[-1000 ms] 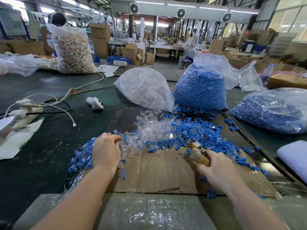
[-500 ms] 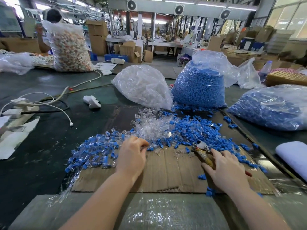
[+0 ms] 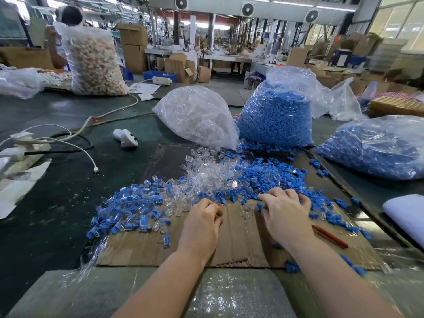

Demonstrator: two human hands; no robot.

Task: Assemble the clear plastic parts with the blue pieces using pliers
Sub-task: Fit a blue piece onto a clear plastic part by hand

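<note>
Loose clear plastic parts (image 3: 206,175) and blue pieces (image 3: 270,177) lie heaped on a cardboard sheet (image 3: 234,244). Left of them is a spread of joined clear-and-blue parts (image 3: 137,207). My left hand (image 3: 202,223) sits at the near edge of the clear heap, fingers curled, tips pinching what looks like a small clear part. My right hand (image 3: 284,214) lies over the blue pieces with its fingertips curled into them. The red handle of the pliers (image 3: 330,237) sticks out from under its palm; whether the hand grips them is hidden.
Behind the heap stand a bag of clear parts (image 3: 197,115) and a bag of blue pieces (image 3: 275,115). Another blue bag (image 3: 376,148) lies at right. White cables and a power strip (image 3: 23,143) are at left, and a white pad (image 3: 406,214) at right.
My left hand has moved right from the joined parts to the clear heap. My right hand has moved forward over the blue pieces, and the pliers' head is no longer visible.
</note>
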